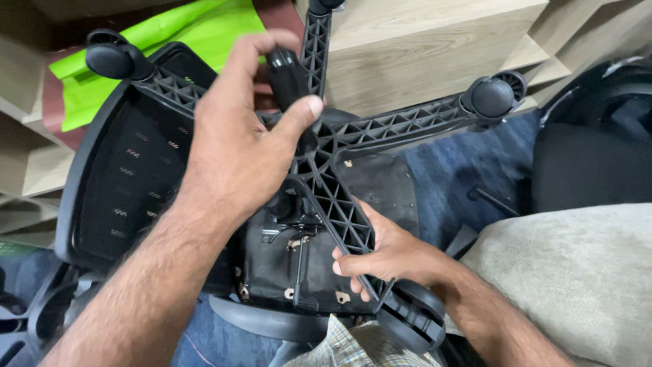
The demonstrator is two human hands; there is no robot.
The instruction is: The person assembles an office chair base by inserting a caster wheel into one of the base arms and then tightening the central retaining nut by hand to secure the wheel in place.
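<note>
Your left forearm fills the lower left of the view, rising to your left hand (238, 146), which is closed around the black central column (288, 78) of an upturned office chair, thumb pressed across the front of the column and fingers wrapped behind it. The column stands at the hub of the black star base (326, 146), directly under your palm, where the ribbed legs meet. Your right hand (384, 255) comes in from the lower right and grips the leg (343, 214) that points toward you, fingers curled over its ribbed underside and thumb beneath, just above the caster (411, 316) at that leg's tip. That caster sits close to your checked shirt (353, 343) at the bottom edge. Two more casters show at the far ends of the base: one at upper left (112, 58) and one at upper right (492, 95). Beneath the base lies the chair's seat underside with its black metal mechanism (299, 255), and to the left the mesh backrest (125, 180) lies flat. A bright green sheet (170, 41) lies behind the chair, beside pale wooden boxes (421, 47). A grey cushion (577, 278) sits at the right, well apart from both hands
</note>
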